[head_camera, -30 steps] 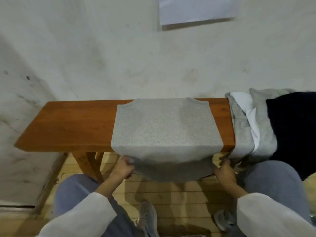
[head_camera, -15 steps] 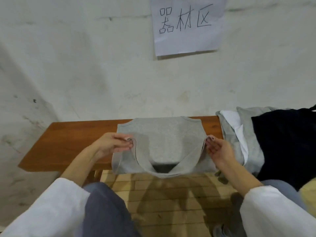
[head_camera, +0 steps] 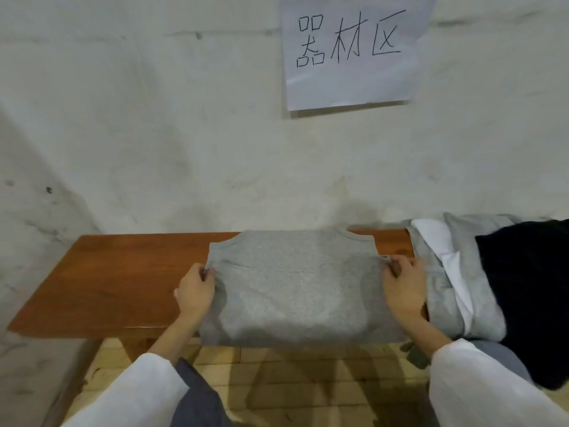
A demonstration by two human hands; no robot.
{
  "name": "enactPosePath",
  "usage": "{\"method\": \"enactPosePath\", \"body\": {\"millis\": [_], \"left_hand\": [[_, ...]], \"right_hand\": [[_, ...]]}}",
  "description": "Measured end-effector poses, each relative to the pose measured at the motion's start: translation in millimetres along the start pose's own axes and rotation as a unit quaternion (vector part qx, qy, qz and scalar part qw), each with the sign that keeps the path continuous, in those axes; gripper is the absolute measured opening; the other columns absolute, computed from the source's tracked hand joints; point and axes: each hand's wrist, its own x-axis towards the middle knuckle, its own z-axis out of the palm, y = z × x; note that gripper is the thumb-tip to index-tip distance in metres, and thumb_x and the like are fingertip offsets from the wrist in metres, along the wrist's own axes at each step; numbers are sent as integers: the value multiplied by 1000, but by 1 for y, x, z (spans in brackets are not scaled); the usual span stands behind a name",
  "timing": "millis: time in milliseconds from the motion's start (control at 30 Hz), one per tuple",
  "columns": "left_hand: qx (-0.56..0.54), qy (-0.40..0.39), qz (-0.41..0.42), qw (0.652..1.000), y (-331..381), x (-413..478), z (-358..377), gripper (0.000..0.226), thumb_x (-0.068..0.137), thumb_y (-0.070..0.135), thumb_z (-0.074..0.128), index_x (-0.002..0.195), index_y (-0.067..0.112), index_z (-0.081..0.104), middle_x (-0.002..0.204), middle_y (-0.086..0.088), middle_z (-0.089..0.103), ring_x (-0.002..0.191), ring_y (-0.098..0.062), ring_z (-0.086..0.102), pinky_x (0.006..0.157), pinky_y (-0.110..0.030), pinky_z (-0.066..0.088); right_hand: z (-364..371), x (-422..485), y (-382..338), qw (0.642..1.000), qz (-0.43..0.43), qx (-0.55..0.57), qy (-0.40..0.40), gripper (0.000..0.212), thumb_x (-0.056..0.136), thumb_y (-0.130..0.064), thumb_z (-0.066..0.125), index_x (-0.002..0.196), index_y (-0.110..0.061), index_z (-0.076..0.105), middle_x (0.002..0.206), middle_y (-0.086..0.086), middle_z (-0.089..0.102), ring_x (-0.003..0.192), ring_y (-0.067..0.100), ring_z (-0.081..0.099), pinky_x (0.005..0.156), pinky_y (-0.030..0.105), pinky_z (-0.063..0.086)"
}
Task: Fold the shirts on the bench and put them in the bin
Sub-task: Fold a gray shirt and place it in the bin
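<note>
Pinching its side edges, the left hand (head_camera: 194,292) and the right hand (head_camera: 403,291) held the grey shirt (head_camera: 292,278) flat on the bench (head_camera: 117,278), its long axis running across between them. The unfolded pile (head_camera: 462,272) lay just beside the right hand, likely the nearer one for the next shirt; no bin showed.

shirt (head_camera: 295,285) on bench (head_camera: 123,278), clothes pile (head_camera: 468,272) right
</note>
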Motion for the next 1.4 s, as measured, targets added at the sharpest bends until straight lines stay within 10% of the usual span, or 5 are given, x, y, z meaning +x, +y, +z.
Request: {"method": "enactPosePath", "body": {"millis": [167, 633, 967, 1133, 1400], "left_hand": [[-161, 164, 106, 967, 32, -22, -22, 10, 101, 17, 41, 95, 11, 48, 86, -1, 52, 75, -12, 47, 66, -26, 37], [-102, 206, 111, 967, 36, 27, -25, 22, 101, 25, 42, 99, 6, 53, 68, -5, 54, 61, -24, 49, 59, -36, 36], [14, 13, -49, 999, 12, 85, 10, 36, 95, 37, 51, 115, 7, 55, 107, -11, 62, 101, -34, 58, 78, -37, 43], [-4, -7, -76, 997, -5, 80, -4, 21, 93, 35, 49, 104, 17, 52, 96, -12, 67, 82, -33, 64, 75, -47, 55], [32, -102, -78, 991, -8, 28, -22, 33, 97, 26, 48, 75, 4, 57, 60, -8, 55, 50, -19, 51, 47, -26, 36]], "right_hand": [[-8, -3, -28, 966, 83, 220, 105, 10, 101, -22, 40, 101, -12, 41, 91, 9, 50, 81, 20, 49, 76, 30, 37], [0, 43, -39, 979, 41, 188, 72, 9, 100, -18, 43, 101, -9, 45, 75, -6, 49, 68, 8, 48, 69, 25, 34], [53, 91, -12, 993, 75, -40, -77, 30, 95, -31, 49, 110, -6, 53, 98, 19, 64, 90, 38, 60, 77, 39, 47], [41, 90, -9, 993, 54, -23, -100, 36, 94, -35, 49, 109, -3, 56, 99, 18, 65, 89, 36, 62, 80, 43, 51], [1, 55, 4, 959, 86, -35, -269, 31, 93, -36, 53, 85, -6, 54, 85, 16, 64, 83, 34, 62, 72, 37, 48]]}}
